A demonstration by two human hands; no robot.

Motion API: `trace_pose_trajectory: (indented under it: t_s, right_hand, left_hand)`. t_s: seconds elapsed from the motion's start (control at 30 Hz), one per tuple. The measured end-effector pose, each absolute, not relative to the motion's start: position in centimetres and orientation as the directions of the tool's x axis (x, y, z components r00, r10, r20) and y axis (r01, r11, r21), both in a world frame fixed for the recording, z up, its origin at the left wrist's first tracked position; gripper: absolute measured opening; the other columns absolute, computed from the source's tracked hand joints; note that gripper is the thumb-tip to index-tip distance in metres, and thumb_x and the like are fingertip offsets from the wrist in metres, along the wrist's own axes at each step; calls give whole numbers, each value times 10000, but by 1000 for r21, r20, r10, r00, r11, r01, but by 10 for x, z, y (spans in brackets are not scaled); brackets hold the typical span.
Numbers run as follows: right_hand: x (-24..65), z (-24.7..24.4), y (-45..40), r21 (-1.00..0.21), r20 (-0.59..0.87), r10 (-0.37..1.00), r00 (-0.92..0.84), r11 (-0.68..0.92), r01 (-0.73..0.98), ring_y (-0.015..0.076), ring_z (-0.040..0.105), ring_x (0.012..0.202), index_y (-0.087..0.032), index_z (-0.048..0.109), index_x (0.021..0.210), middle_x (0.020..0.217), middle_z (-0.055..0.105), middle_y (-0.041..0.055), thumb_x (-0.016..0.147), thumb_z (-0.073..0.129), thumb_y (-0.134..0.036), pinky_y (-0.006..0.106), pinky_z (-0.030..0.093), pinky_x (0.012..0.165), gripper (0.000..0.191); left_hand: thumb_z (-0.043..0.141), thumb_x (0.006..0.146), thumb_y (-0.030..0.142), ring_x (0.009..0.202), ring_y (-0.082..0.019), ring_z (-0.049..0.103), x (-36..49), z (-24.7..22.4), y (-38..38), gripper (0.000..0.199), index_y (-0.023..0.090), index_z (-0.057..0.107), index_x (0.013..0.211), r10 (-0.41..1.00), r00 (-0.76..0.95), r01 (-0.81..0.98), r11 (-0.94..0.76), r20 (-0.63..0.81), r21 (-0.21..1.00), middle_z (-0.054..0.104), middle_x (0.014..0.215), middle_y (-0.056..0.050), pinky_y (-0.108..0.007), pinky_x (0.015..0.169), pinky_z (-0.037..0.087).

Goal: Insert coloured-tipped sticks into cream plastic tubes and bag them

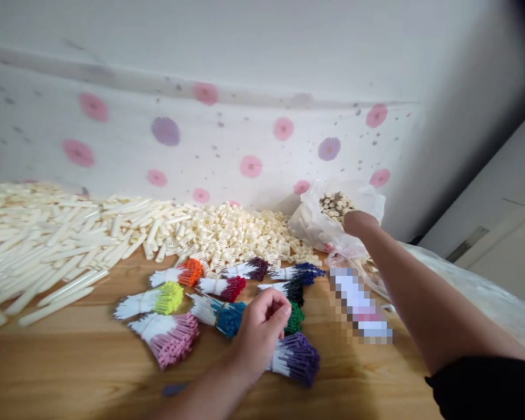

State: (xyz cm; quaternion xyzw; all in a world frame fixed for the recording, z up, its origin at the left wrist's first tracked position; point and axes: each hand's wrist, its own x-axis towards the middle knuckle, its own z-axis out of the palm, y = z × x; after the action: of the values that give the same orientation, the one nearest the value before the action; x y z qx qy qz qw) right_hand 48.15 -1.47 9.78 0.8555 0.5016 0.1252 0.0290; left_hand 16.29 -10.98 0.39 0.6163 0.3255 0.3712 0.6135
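My left hand is closed in a loose fist, thumb against the curled fingers, above the bundles of thin sticks; what it may hold is hidden. Just below it lies a purple-ended bundle, and beside it are a blue-ended bundle and a green-ended bundle, partly covered. My right hand reaches into a white plastic bag at the back right. Its fingers are out of sight there, next to a cluster of pale, round-ended pieces.
More bundles lie left, including a pink one, a yellow one and an orange one. Long cream tubes and short cream pieces are heaped along the wall. A blurred-out item and clear plastic sheeting lie right.
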Motion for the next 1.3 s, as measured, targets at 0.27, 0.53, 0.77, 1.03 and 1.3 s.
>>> trace_pose_trajectory:
  t_s: [0.27,0.53,0.77,1.03,1.3]
  right_hand:
    - [322,59,11,187,189,980,-64,28,982,198,575,1008,-229,587,1125,1132,596,79,908,477,-331,289,466,816,264]
    - [260,15,70,152,67,996,-58,48,987,181,595,947,-152,541,1148,1126,579,78,897,527,-327,383,518,801,306]
    - [263,21,71,154,164,984,-71,45,987,225,589,976,-137,542,1178,1061,625,108,898,512,-262,394,500,804,308]
    - [309,67,-31,113,363,892,-268,243,963,235,564,984,-186,596,1188,1048,662,103,889,459,-237,341,430,874,334]
    - [363,79,-188,-414,514,851,-110,358,837,121,542,578,-206,556,1145,748,617,17,804,608,-323,243,454,548,364]
  left_hand:
    - [512,817,259,560,-108,477,159,35,-133,143,165,560,721,744,628,-23,-277,229,961,527,602,9,-219,539,370]
    - [490,826,275,684,-140,579,6,41,-104,154,183,604,780,904,257,464,-426,341,777,645,732,-12,-225,629,424]
    - [426,816,216,912,-235,586,-159,6,-36,239,145,630,919,923,86,980,-146,374,135,646,949,-104,-313,779,440]
    - [497,780,237,990,-323,562,-164,-5,9,234,133,647,927,985,70,997,-76,159,31,628,1042,-161,-406,840,399]
    - [613,622,175,693,-298,603,-148,17,13,82,122,588,680,998,-2,937,-23,69,349,553,550,-50,-374,650,437]
